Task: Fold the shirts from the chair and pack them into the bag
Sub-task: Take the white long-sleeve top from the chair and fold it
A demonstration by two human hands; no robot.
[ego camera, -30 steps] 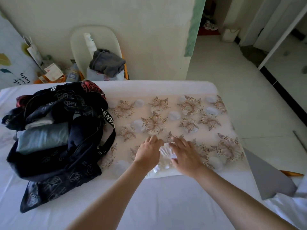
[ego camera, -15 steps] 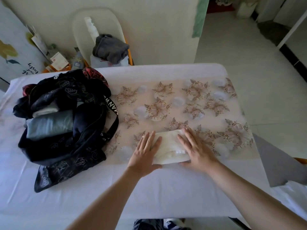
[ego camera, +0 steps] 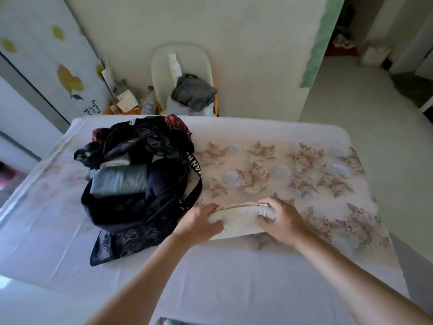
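A folded cream shirt (ego camera: 237, 219) lies near the front of the floral cloth (ego camera: 304, 170). My left hand (ego camera: 199, 222) grips its left end and my right hand (ego camera: 281, 219) grips its right end, fingers curled round the bundle. To the left sits the black patterned bag (ego camera: 140, 207), open, with a folded grey-green shirt (ego camera: 119, 180) and a white one (ego camera: 116, 163) inside. Beyond the table's far edge stands a white chair (ego camera: 181, 57) with a grey garment (ego camera: 193, 92) heaped on it.
The table is covered with a white sheet (ego camera: 46, 231). Paper bags and small items (ego camera: 126, 102) crowd the floor left of the chair. A wall stands behind, with an open doorway and tiled floor (ego camera: 363, 102) to the right.
My hands went from lying flat on the cream shirt to gripping both its ends. The view has pulled back and tilted, showing more of the table and chair.
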